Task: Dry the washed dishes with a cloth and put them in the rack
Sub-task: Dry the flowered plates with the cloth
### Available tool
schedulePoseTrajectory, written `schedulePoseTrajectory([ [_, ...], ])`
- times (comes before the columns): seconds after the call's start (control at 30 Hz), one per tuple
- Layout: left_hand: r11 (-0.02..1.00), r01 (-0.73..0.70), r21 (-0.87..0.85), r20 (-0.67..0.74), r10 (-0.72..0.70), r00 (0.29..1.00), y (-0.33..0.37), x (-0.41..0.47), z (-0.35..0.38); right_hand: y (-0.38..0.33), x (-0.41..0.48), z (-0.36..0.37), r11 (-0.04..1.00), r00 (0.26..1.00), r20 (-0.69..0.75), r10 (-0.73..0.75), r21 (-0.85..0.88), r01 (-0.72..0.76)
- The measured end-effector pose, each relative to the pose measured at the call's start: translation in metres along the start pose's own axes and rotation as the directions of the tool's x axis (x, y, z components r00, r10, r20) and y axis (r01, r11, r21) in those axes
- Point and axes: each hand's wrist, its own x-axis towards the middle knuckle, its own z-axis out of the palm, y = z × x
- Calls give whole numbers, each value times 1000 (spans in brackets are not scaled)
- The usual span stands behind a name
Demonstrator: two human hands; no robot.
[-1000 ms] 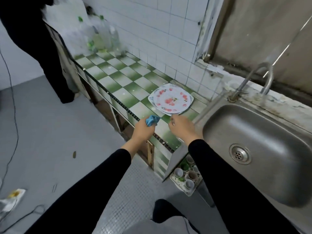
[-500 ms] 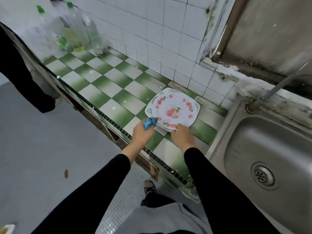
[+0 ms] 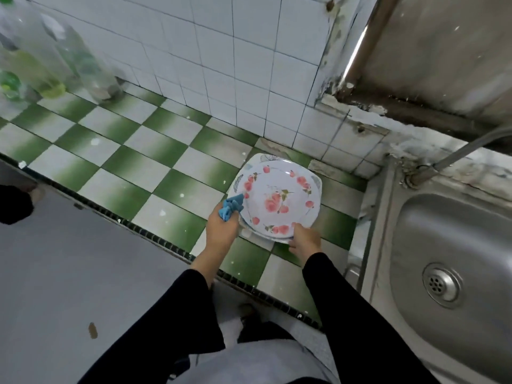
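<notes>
clenching cloth [image 3: 231, 209] in left hand [image 3: 221, 231] — pinching top plate [image 3: 279, 198] rim with right hand [image 3: 304, 241] | lift level, wipe both faces

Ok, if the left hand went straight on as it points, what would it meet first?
The left hand, blue cloth leading, would likely meet the left rim of the flowered plate first, perhaps already touching.

Green-checkered counter [image 3: 116, 167] bears stacked plates [image 3: 277, 200] and bottles [image 3: 55, 59].
</notes>
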Motion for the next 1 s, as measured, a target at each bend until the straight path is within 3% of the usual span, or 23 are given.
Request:
schedulePoseTrajectory([
  [0.3,998,-37,54,263,21,965,14,63,-15,-2,-2,35,994,962,-273,23,106,6],
  [0.5,998,-48,42,374,29,927,26,89,-25,6,5,52,994,910,-412,-48,-105,5],
  [0.63,996,-78,52,445,47,894,29,99,-29,2,-3,58,967,882,-452,-130,-255,11],
  [1.0,986,-82,142,450,10,893,25,112,-36,-4,-5,54,957,898,-428,-107,-289,-24],
])
